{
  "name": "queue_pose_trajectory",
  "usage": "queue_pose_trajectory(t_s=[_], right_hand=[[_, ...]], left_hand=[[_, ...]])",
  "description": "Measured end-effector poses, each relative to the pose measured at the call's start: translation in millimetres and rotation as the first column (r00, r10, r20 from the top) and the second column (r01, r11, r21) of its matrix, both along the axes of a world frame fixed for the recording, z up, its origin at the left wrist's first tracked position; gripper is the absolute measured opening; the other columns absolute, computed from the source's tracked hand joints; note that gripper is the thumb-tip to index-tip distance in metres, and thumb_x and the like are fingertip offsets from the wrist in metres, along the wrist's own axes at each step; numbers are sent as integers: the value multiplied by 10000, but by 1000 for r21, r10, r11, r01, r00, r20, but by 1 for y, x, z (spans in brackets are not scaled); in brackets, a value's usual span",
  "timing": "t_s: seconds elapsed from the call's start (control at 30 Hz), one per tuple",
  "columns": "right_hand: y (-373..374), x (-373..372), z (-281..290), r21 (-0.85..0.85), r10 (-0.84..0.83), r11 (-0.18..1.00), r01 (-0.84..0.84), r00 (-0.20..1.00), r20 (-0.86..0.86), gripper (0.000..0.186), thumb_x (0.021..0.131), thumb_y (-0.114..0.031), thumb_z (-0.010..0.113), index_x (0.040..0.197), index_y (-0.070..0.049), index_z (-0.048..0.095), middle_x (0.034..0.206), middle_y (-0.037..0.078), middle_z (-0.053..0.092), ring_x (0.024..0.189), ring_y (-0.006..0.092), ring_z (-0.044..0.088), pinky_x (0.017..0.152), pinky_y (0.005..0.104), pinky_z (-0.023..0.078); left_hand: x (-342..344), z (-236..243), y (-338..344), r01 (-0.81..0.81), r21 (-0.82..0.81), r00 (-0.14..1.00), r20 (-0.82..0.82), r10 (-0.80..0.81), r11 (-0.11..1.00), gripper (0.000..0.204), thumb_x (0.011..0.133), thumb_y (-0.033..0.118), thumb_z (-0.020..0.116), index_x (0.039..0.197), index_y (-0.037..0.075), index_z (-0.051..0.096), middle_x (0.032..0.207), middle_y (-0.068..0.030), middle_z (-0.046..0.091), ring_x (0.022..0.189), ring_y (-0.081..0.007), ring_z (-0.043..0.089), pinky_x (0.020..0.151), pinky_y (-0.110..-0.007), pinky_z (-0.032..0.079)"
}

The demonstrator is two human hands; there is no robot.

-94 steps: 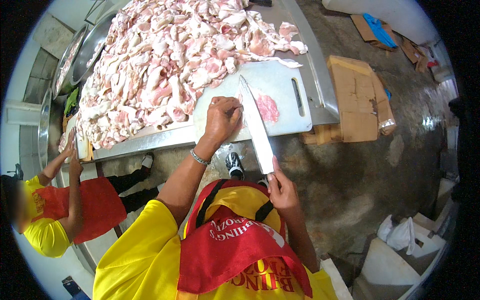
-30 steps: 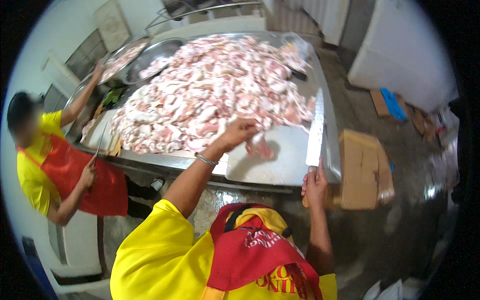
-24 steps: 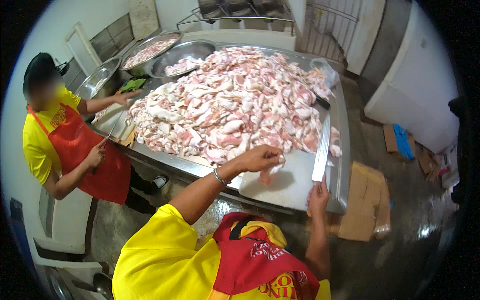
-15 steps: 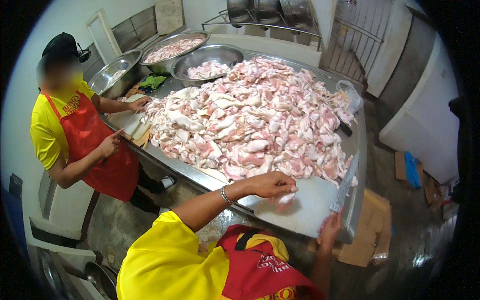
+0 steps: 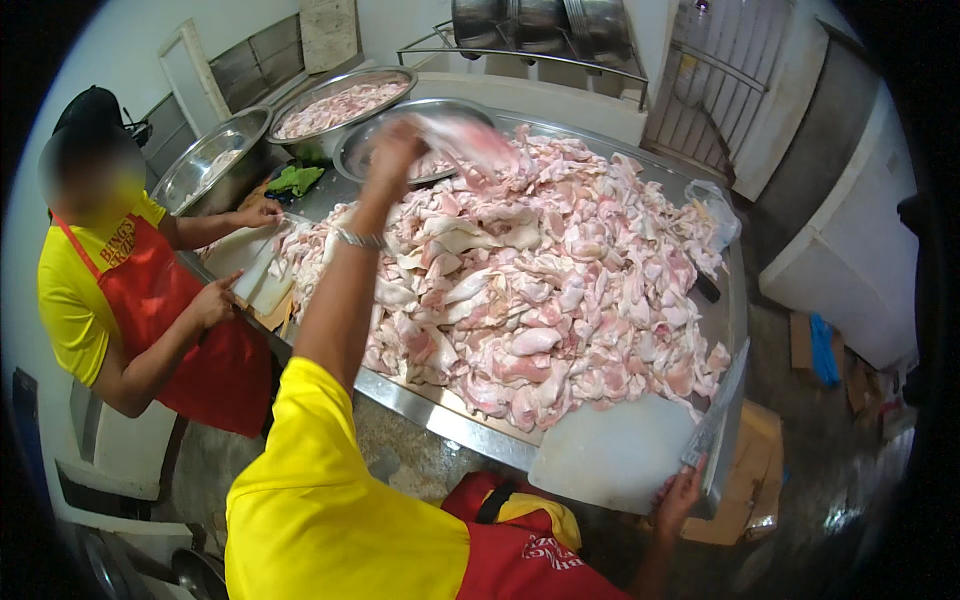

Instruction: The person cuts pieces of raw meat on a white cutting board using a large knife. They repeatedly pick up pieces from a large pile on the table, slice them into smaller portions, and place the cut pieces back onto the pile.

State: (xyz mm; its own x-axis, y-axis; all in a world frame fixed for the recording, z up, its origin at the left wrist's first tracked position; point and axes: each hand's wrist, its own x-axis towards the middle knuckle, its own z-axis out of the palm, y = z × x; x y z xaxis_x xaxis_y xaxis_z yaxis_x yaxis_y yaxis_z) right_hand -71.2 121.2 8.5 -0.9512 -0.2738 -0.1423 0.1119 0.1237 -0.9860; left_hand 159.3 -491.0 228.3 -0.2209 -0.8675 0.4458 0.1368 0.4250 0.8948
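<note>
My left hand (image 5: 398,140) reaches far across the table, above the near edge of a steel bowl (image 5: 345,160) that has some raw meat in it. A pale pink piece of raw chicken (image 5: 465,142), smeared by motion, trails from its fingers to the right, over the pile. My right hand (image 5: 680,495) is closed round the handle of a long knife (image 5: 718,410), its blade pointing away along the table's right edge. Beside it lies a white cutting board (image 5: 610,455). A big heap of raw chicken pieces (image 5: 540,290) covers the middle of the steel table.
At the left a co-worker (image 5: 150,290) in a red apron works at another cutting board (image 5: 265,285). Two more steel bowls (image 5: 345,105) stand at the far left near a green cloth (image 5: 296,180). A dark handle (image 5: 707,288) and clear plastic bag (image 5: 715,215) lie at right.
My left hand has swung from above the near cutting board to the far left, by the steel bowl. My right hand keeps its hold on the knife. The view has shifted slightly.
</note>
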Motion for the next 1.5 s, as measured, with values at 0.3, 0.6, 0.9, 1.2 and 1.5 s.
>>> queue_pose_trajectory(t_s=[0.3, 0.6, 0.9, 1.2, 1.5], right_hand=[[2, -5, -4, 92, -29, 995, 28, 1000, 9, 513, 1042, -201, 451, 1535, -166, 314, 660, -33, 432, 477, 54, 360, 399, 213, 321], [-6, 2, 9, 43, -13, 999, 13, 1000, -19, 530, 1043, -216, 464, 1544, -182, 293, 685, -26, 445, 499, 55, 375, 400, 208, 322], [-2, -5, 1, 63, -21, 998, 20, 1000, 12, 440, 1042, -248, 468, 1431, -57, 391, 675, -6, 453, 460, 58, 387, 369, 222, 321], [0, -7, -6, 77, -80, 994, 78, 997, 17, 224, 1030, -276, 500, 1132, -77, 490, 664, -16, 443, 451, 62, 387, 358, 231, 308], [2, -5, -6, 24, -71, 997, 70, 996, 52, 348, 1033, -247, 500, 1327, -65, 459, 689, -21, 461, 484, 53, 406, 381, 221, 329]], left_hand=[[52, -88, -13, 96, 164, 988, -139, -73, 982, 297, 986, 188, 591, 1207, -9, 601, 1115, -93, 655, 953, -183, 661, 825, -316, 545], [40, -162, 130, 262, -13, 845, 485, -223, 965, 340, 863, 155, 695, 1149, -20, 634, 1009, -120, 662, 888, -199, 622, 800, -316, 498], [24, -143, 123, 182, -108, 749, 659, -67, 977, 351, 827, 135, 703, 1120, -42, 627, 967, -173, 686, 876, -296, 671, 781, -390, 528], [7, -81, 74, 465, 303, 879, -47, -474, 832, 334, 900, 15, 660, 1186, -3, 488, 1059, -120, 626, 851, -210, 679, 794, -340, 589], [2, -85, 81, 500, 633, 802, -83, -591, 590, 437, 954, 28, 572, 1348, -12, 390, 1092, -174, 641, 947, -272, 690, 779, -359, 605]])
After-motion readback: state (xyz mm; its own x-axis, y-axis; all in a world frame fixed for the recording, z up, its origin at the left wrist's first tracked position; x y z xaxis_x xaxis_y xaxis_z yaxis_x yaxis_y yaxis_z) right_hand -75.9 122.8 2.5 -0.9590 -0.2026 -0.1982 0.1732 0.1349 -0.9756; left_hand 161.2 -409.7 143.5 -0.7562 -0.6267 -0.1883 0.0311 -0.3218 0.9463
